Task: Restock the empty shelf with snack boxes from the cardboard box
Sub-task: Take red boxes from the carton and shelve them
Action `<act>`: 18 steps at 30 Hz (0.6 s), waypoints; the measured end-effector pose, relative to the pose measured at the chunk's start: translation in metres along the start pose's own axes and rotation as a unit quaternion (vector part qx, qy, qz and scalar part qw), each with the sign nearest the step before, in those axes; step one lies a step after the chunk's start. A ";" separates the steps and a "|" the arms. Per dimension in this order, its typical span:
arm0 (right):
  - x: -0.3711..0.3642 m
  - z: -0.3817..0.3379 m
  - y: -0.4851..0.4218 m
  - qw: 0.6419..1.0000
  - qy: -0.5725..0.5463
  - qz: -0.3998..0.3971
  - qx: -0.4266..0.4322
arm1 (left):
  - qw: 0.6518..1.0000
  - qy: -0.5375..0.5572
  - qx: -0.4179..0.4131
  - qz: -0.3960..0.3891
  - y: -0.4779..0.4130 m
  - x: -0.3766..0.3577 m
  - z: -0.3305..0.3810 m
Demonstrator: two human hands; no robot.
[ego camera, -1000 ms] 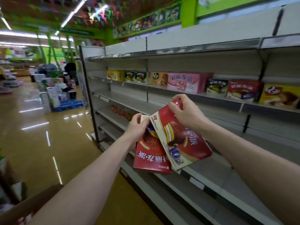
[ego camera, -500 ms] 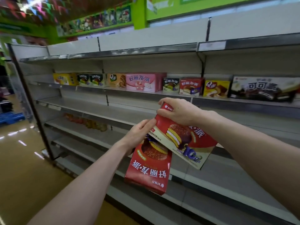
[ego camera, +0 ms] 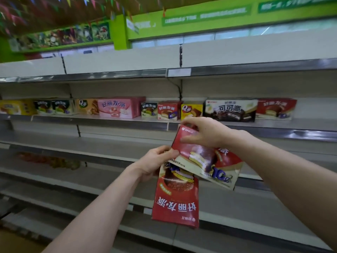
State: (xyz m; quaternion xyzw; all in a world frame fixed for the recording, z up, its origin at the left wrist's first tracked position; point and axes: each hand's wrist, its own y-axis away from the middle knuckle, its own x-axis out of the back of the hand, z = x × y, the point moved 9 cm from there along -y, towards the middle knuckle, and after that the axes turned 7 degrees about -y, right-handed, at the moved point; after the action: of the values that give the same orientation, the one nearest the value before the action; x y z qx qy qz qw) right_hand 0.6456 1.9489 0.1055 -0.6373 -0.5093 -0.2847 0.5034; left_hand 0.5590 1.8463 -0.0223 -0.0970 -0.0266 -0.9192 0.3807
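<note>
Under right hand [ego camera: 207, 134], red box [ego camera: 202, 159]

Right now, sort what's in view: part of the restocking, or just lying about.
Job: left hand, lower red box, right hand, upper red box, bare shelf.
Lying about: pink box, black box, small yellow box, blurred packets lower left.

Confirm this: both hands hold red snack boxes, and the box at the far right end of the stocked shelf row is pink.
Wrong on colour. In the head view the far-right box is red; the pink box stands left of centre. The rest is right.
</note>
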 end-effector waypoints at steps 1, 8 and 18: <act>0.009 0.016 0.007 1.000 -0.003 0.001 -0.026 | 1.000 0.009 0.000 0.006 -0.005 -0.007 0.001; 0.055 0.134 0.073 0.952 -0.211 0.075 -0.211 | 0.996 0.074 0.001 0.056 -0.032 -0.061 0.011; 0.101 0.214 0.144 0.891 -0.340 0.117 -0.278 | 0.993 0.107 0.003 0.053 -0.067 -0.156 0.044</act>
State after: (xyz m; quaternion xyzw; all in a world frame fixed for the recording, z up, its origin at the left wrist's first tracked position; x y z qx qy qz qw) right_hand 0.7806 2.1885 0.0722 -0.8641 -0.4710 -0.1196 0.1313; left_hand 0.6266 2.0074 -0.0083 0.0020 0.0169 -0.9028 0.4298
